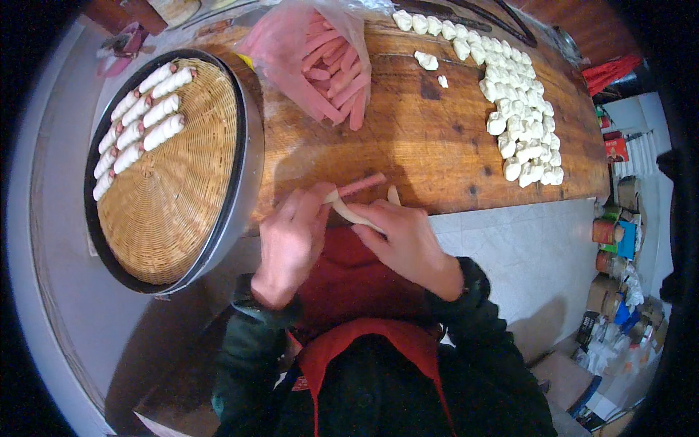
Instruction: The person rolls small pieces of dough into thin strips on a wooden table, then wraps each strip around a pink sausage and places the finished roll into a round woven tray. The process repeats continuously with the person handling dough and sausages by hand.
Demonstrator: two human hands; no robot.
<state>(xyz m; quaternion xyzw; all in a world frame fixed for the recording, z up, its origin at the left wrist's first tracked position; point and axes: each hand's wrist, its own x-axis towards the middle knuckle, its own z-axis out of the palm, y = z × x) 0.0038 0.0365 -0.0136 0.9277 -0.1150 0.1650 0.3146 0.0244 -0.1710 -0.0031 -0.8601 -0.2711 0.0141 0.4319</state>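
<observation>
Over the near edge of the wooden worktop, my left hand [295, 235] grips one end of a pink sausage stick [363, 184], whose other end points up to the right. A strip of pale dough [352, 214] runs from the left fingertips, at the stick, across to my right hand [407, 235]. The right thumb and fingers hold that strip, and its loose tail shows beyond the knuckles. To the left, several dough-wrapped sausage rolls [163, 133] lie in slanting rows on a woven steamer mat [180, 218]. The gripped end of the stick is hidden by the left fingers.
A round metal steamer tray [248, 164] stands left on the wooden worktop [437, 158]. Behind my hands an open plastic bag [273, 60] holds several sausage sticks [333, 65]. Many dough pieces [516, 104] lie grouped at right, with a loose dough piece [426, 60] apart from them.
</observation>
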